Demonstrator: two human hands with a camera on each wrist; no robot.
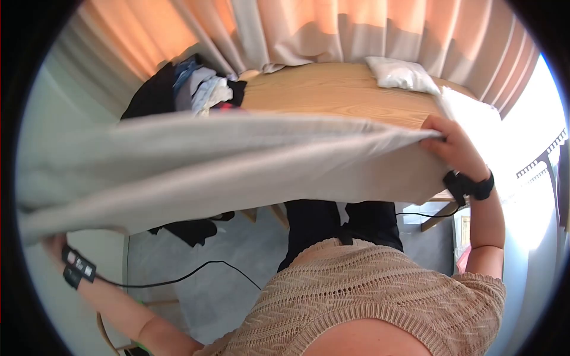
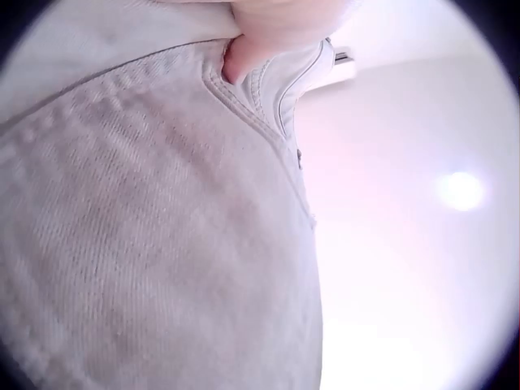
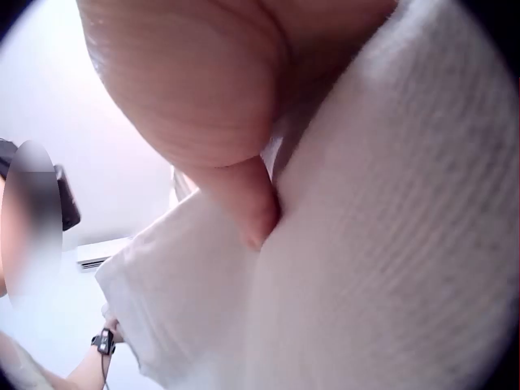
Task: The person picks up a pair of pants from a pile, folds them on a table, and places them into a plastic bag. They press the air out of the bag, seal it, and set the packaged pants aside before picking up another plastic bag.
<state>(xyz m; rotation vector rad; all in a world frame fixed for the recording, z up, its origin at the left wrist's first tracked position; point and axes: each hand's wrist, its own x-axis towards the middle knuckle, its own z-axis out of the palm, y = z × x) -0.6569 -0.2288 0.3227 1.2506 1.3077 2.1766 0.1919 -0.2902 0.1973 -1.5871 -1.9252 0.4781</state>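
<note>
A pair of pale beige denim trousers point(image 1: 249, 178) is stretched sideways in the air between both hands, in front of the body and over the near part of the table. At its right end, the right hand point(image 1: 451, 148) pinches the cloth between thumb and curled fingers. The left hand point(image 1: 55, 245) grips the other end at far left, mostly hidden behind the cloth in the head view. In the left wrist view, a fingertip point(image 2: 233, 67) presses at the stitched seams. The right thumb point(image 3: 252, 207) bears on the fabric in the right wrist view.
A wooden table point(image 1: 314, 89) stands ahead, with a heap of dark and blue clothes point(image 1: 202, 89) at its left and a white plastic packet point(image 1: 404, 74) at back right. Curtains point(image 1: 297, 29) hang behind. Black cloth point(image 1: 196, 228) lies on the floor; a cable point(image 1: 178, 282) trails from the left wrist.
</note>
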